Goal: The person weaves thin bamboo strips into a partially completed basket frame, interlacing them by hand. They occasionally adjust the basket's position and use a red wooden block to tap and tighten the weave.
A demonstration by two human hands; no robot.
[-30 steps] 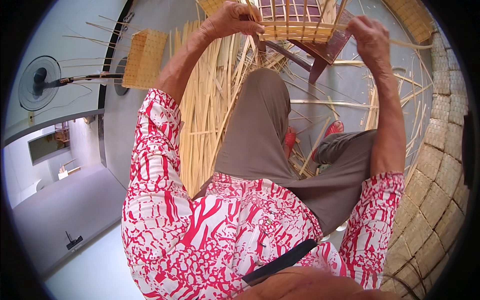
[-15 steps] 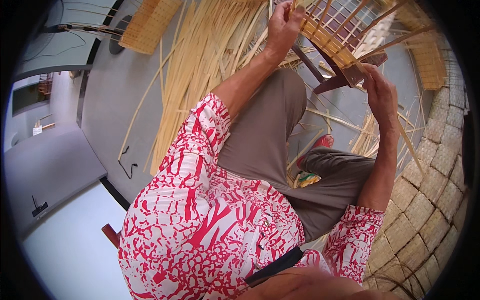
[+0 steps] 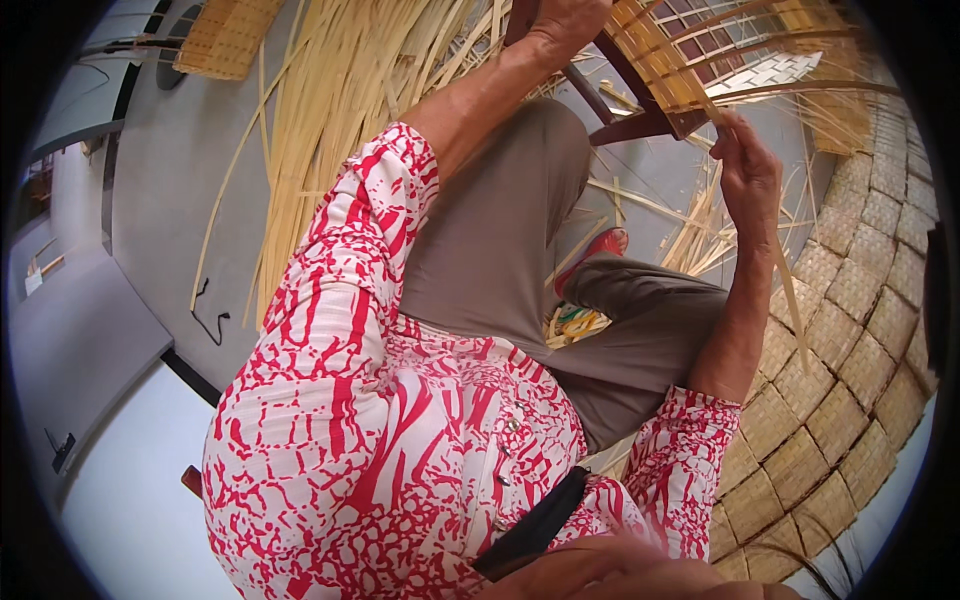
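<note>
A flat panel of woven bamboo [image 3: 680, 75] with long ribs fanning out to the right lies over a dark red wooden stand [image 3: 640, 125] in front of my knees. At the panel's left side my left hand [image 3: 570, 24] is closed against the weave, its fingertips partly cut off by the upper edge of the picture. My right hand [image 3: 747, 172] pinches a thin bamboo strip [image 3: 793, 305] at the panel's near right corner. The strip's loose tail hangs past my right wrist and down beside the forearm.
Loose bamboo strips [image 3: 330, 130] lie in a large heap on the grey floor to the left. A second woven piece [image 3: 228, 38] stands at the far left. Stacked woven squares [image 3: 840, 400] line the right side. A black cord [image 3: 212, 320] lies on the floor.
The whole view has shifted, so everything sits further left and higher. My left hand's fingertips have slipped partly out of the picture. My right hand stays at the panel's corner with the strip.
</note>
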